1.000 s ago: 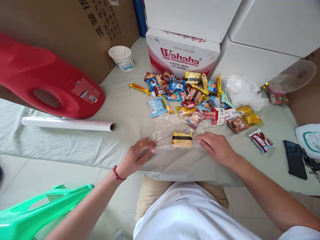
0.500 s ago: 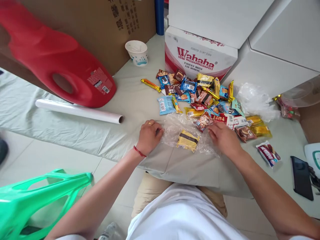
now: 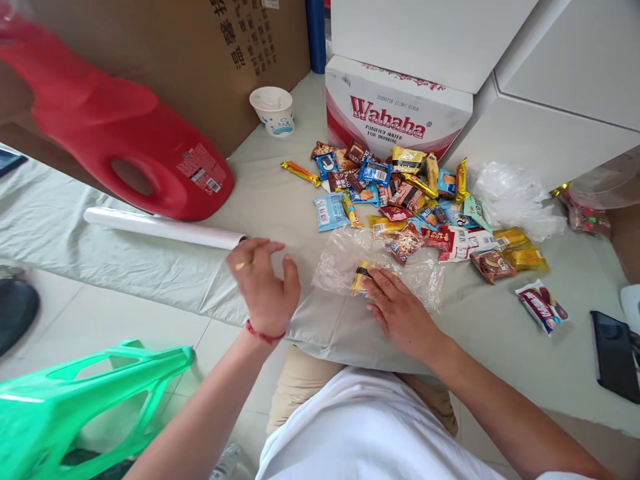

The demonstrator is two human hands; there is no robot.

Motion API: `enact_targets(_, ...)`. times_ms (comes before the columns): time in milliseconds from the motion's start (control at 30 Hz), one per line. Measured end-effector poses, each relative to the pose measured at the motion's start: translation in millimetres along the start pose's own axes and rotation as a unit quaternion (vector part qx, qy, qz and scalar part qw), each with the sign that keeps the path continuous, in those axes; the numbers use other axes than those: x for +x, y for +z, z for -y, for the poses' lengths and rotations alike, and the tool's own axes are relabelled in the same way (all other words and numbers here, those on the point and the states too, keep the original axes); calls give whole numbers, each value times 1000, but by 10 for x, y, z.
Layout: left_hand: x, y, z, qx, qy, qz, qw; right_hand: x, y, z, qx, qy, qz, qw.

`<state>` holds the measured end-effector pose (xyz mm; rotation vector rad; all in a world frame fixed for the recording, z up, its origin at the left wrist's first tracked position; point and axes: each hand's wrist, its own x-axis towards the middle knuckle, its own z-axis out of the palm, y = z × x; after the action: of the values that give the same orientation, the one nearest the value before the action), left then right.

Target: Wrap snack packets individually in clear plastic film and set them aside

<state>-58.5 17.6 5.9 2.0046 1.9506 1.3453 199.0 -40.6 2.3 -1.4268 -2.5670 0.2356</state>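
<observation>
My left hand (image 3: 265, 283) hovers near the right end of a white roll (image 3: 165, 228), fingers apart and slightly blurred, holding nothing. Over a yellow snack packet (image 3: 361, 278) with a dark stripe lies my right hand (image 3: 397, 307), its fingers stretched out and covering the packet's right part. That packet rests on a crumpled clear plastic bag (image 3: 333, 263) spread on the covered table. Just beyond, a brown snack packet (image 3: 406, 245) sits on the bag's far edge. Behind it spreads a pile of small wrapped snacks (image 3: 400, 190) in blue, yellow, brown and red.
A red jug (image 3: 135, 127) lies tilted at the left, beside a paper cup (image 3: 275, 112). A Wahaha carton (image 3: 395, 113) stands behind the pile. To the right are crumpled plastic (image 3: 515, 197), a single packet (image 3: 541, 305) and a phone (image 3: 615, 357). A green stool (image 3: 100, 393) stands lower left.
My left hand has left the plastic bag and moved left toward the white roll. My right hand has come left and down onto the yellow packet.
</observation>
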Motion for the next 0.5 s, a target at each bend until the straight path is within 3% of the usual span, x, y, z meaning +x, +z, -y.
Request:
enact_targets(33,-94,-84,-98,1,40,-33,999,2,-22,11,-6,-1,4,1000)
enact_targets(100,-321,-191,-300,-1,167,-33,985,8,-61,34,-10,2,8,1000)
enact_targets(167,-542,-194,-475,-17,296,23,955,13,-76,45,-5,10,11,1000)
enact_targets(233,-693,-116,-596,-27,345,107,932,14,-65,37,3,6,13,1000)
enact_targets(333,-737,30,-663,-18,269,211,940,13,-42,7,5,2,12,1000)
enact_targets(500,-521,142,-514,27,79,186,979,39,-67,9,-9,24,9,1000)
